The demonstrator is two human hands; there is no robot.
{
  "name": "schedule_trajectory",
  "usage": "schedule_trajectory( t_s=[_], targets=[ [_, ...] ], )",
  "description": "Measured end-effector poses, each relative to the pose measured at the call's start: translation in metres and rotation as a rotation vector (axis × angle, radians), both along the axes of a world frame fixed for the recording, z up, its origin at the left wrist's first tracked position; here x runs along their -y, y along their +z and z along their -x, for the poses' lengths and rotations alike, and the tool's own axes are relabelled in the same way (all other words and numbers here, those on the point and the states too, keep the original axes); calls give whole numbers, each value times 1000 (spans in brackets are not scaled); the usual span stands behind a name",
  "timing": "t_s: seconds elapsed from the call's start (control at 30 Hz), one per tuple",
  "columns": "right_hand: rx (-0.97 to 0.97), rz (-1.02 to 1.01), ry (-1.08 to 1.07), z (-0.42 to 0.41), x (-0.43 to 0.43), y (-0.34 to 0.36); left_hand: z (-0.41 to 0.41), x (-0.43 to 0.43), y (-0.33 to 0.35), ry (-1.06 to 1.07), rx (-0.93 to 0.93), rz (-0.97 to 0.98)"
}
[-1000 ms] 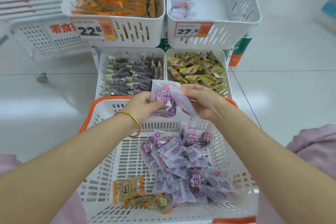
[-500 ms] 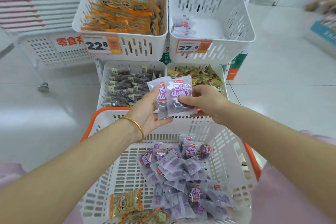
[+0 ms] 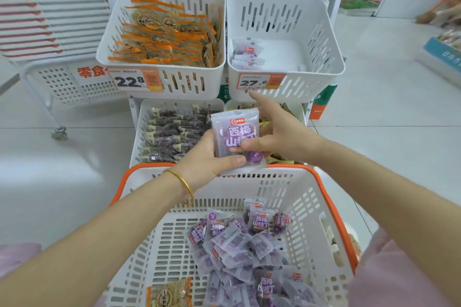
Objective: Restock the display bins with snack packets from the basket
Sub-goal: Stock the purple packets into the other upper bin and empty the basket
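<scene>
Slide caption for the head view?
Left hand and right hand hold a purple snack packet near the basket, below the sparsely stocked upper-right bin.

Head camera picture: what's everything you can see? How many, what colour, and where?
basket: one, white with orange rim, nearest.
purple packets: many, purple, piled in basket.
tan packet: one, tan, basket's near-left.
held packet: one visible, purple, over basket's rim.
upper left bin: one, white, holds orange packets.
upper right bin: one, white, few matching packets inside.
lower left bin: one, white, dark packets inside.
price tags: two, orange-white, upper bins' fronts.
bracelet: one, gold, left wrist.
left hand, right hand: two, gripping held packet.
</scene>
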State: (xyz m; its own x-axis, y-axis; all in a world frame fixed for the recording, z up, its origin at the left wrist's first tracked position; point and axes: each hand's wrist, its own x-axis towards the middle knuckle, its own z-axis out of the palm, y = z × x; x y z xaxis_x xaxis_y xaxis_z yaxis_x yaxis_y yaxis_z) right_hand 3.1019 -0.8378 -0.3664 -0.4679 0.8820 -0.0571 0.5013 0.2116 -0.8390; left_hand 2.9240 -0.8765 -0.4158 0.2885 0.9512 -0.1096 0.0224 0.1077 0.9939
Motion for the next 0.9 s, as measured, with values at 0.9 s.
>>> schedule_trajectory(
  t_s=[0.9],
  targets=[
    [322,190,-37,-56,-232,32,-31,-155,38,195,-1297,-808]
  ],
)
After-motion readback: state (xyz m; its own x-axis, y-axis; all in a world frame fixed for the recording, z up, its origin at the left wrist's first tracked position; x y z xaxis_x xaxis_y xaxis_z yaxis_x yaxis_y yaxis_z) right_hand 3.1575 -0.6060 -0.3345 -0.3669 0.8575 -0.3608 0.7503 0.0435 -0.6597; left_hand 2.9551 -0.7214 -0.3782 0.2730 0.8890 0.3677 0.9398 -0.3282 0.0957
